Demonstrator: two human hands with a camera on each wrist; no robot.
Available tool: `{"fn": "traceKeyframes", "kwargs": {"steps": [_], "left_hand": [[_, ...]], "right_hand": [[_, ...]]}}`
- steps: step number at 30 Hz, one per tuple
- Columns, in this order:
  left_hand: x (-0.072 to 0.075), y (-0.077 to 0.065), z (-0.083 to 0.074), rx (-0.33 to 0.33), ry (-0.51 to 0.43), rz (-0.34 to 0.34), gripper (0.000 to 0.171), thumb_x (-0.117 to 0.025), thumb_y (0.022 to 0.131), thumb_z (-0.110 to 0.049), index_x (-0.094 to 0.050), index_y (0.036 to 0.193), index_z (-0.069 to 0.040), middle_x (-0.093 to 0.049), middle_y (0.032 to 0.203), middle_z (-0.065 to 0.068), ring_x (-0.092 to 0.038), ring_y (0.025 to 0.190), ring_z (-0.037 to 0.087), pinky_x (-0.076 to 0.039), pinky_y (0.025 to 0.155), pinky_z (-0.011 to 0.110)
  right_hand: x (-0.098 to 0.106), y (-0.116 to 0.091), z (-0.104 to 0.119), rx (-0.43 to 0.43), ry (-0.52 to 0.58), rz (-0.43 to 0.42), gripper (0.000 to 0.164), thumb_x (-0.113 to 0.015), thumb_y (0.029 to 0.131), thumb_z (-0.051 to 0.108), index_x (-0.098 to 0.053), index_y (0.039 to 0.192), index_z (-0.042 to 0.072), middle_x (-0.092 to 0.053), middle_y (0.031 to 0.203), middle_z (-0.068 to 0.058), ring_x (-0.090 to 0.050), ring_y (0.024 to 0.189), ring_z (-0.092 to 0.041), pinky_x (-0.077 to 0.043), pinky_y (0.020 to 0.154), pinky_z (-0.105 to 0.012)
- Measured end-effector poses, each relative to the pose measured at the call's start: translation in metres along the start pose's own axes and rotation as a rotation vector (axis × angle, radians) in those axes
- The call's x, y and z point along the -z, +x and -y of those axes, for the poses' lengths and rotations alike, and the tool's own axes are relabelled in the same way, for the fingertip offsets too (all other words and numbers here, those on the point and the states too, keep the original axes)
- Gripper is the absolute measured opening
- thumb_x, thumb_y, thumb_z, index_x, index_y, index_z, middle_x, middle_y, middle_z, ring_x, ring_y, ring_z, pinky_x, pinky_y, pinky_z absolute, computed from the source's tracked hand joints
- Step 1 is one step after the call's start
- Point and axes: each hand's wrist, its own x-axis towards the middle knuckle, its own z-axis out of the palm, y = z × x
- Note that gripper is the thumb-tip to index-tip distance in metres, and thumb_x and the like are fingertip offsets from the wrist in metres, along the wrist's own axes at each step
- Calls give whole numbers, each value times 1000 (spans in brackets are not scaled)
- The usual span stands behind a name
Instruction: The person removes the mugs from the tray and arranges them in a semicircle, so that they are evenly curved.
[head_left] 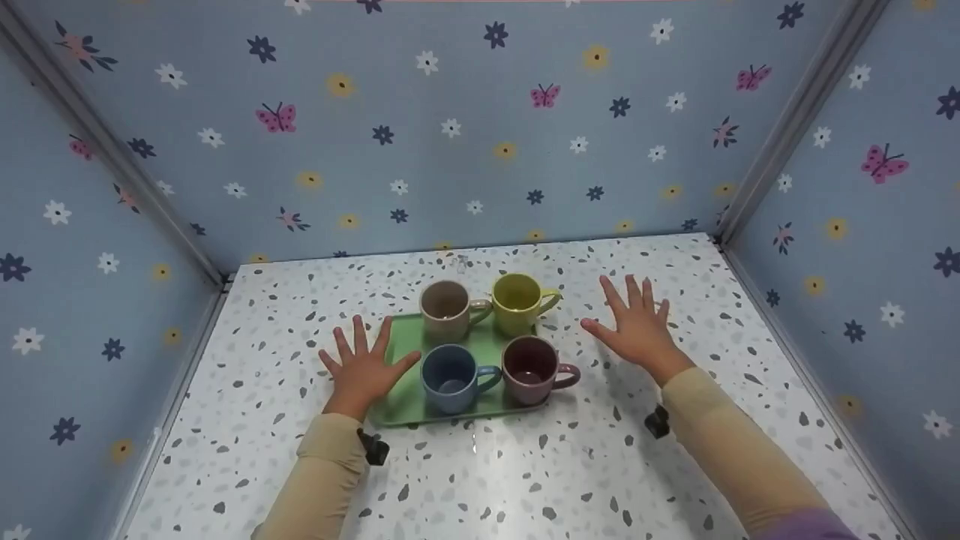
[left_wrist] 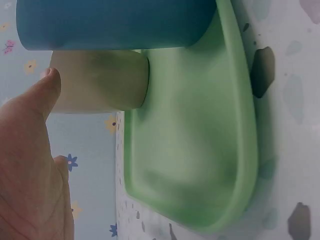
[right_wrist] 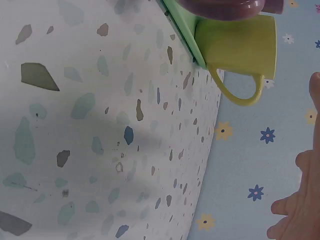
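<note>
On a green tray (head_left: 405,390) stand several mugs: a beige mug (head_left: 444,319) and a yellow mug (head_left: 517,311) at the back, a blue mug (head_left: 448,386) and a mauve mug (head_left: 529,375) in front. All are upright, handles pointing right. My left hand (head_left: 366,376) is spread over the tray's left side, its thumb toward the blue mug. To the right of the mugs my right hand (head_left: 637,330) is spread in the air, apart from them. Neither hand holds anything. The left wrist view shows the left thumb (left_wrist: 45,92) overlapping the beige mug.
The tray sits on a white speckled tabletop (head_left: 525,480). Blue flowered panels (head_left: 465,97) enclose it at the back and both sides, with grey metal posts (head_left: 795,112) at the corners. A dark wrist camera (head_left: 373,448) sits at the left wrist, another (head_left: 658,421) at the right.
</note>
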Motion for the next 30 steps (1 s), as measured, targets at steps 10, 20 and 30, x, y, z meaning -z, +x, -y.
{"fn": "traceKeyframes", "kwargs": {"steps": [10, 20, 30], "left_hand": [[-40, -3, 17, 29, 1, 6, 99, -32, 91, -81, -7, 164, -18, 9, 166, 26, 12, 148, 57, 10, 109, 78], [-57, 0, 13, 25, -67, -6, 87, -36, 102, -63, -6, 163, -9, 8, 167, 25, 10, 151, 49, 6, 114, 74], [-67, 0, 21, -45, -27, -70, 84, -37, 104, -56, -10, 162, -2, 2, 169, 19, 4, 154, 40, 2, 118, 68]], "right_hand": [[-21, -8, 5, 162, 347, -101, 74, -54, 101, 54, -29, 160, 16, -23, 165, -16, -16, 153, -39, -17, 119, -65], [-45, -11, 13, 234, 572, -156, 60, -61, 102, 36, -42, 154, 12, -41, 158, -11, -32, 149, -30, -24, 121, -54], [-75, -22, 22, 282, 816, -144, 49, -64, 101, 16, -50, 146, 3, -53, 147, -17, -46, 140, -31, -33, 118, -47]]}}
